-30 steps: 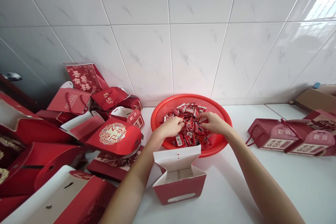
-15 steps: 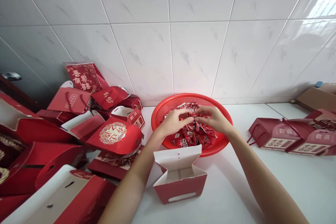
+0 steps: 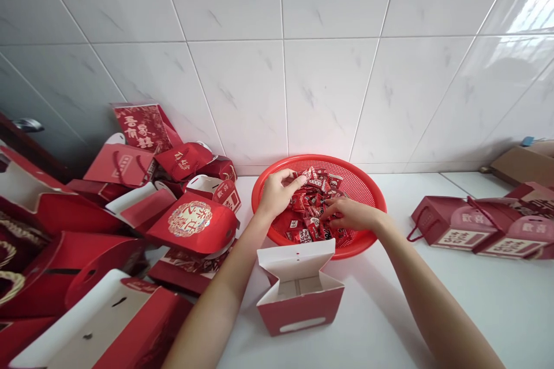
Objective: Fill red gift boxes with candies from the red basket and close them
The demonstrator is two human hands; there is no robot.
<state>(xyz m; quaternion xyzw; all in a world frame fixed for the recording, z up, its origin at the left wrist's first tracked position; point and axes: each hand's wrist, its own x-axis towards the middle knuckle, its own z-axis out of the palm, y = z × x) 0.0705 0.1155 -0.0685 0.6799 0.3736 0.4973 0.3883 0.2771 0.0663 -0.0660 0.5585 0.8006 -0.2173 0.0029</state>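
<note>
A red plastic basket (image 3: 367, 184) with mesh walls holds a heap of small red wrapped candies (image 3: 307, 204). Over its left side, my left hand (image 3: 277, 193) is closed in a pinch, a red candy wrapper showing at the thumb and forefinger. My right hand (image 3: 352, 214) reaches into the heap from the right. Its fingers are bent together among the candies, and what lies between them is hidden. In front of the basket, between my forearms, stands a red paper gift box (image 3: 303, 305), its white-lined top open and its visible inside bare.
Many red gift boxes are piled on the left, among them a box with a round floral print (image 3: 190, 219) and an open white-lined box (image 3: 82, 334). Closed handled boxes (image 3: 463, 222) stand in a row at right. Behind them lies a brown carton (image 3: 519, 164). A tiled wall (image 3: 329, 98) backs the table.
My hands were together over the candies and have separated. The left moved to the basket's left side; the right went lower into the heap. The view shifted slightly.
</note>
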